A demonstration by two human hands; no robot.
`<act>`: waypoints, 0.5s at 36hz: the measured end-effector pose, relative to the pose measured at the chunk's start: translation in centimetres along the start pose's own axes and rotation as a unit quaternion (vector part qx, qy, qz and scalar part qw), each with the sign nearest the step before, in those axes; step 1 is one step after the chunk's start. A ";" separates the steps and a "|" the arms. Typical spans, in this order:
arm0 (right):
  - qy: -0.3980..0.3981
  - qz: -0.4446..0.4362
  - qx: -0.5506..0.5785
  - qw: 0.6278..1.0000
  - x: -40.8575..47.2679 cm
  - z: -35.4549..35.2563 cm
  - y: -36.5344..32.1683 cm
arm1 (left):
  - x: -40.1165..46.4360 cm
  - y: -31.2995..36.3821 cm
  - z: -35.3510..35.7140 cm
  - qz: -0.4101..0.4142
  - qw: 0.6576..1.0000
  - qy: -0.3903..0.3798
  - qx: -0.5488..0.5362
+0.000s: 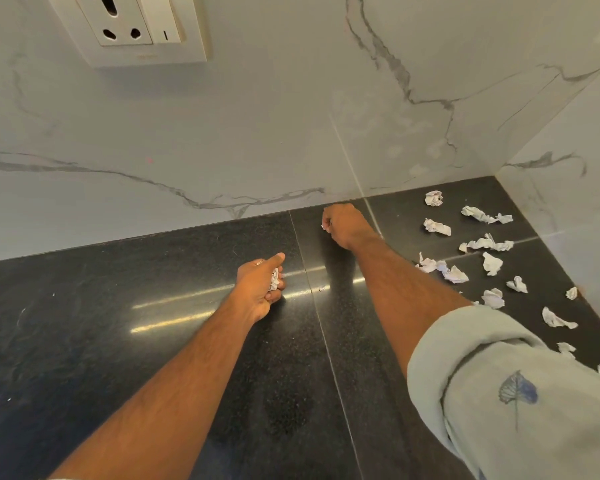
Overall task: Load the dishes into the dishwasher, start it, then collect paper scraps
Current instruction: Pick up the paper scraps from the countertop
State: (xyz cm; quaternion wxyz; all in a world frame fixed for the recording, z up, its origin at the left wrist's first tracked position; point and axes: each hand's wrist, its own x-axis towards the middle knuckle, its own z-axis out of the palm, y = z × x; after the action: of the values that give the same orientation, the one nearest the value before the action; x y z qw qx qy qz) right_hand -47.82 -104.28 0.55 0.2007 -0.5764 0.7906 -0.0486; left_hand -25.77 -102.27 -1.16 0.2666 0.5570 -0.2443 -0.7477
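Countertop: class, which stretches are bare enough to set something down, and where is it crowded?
Bare: the dark countertop left of the left hand, and the strip between both forearms. Crowded: the right corner, beyond the right hand, strewn with paper scraps.

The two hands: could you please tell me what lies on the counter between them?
In the head view, bare dark counter, crossed by a slab seam, lies between the left hand and right hand.
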 end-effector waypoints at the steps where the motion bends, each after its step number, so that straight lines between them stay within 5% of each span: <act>1: 0.010 0.005 -0.018 1.000 -0.6 0.3 -0.3 | 0.0 0.0 -0.1 0.001 1.000 0.002 0.001; 18: 0.029 -0.040 -0.127 0.991 -13.7 5.6 -2.8 | -2.8 -4.6 0.7 -0.014 0.999 -0.022 0.035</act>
State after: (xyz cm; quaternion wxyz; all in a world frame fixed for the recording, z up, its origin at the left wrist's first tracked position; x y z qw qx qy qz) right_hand -39.73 -91.58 -0.17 0.1004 -0.6268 0.7722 0.0276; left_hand -26.41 -96.98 -2.08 0.2308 0.5525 -0.2683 -0.7546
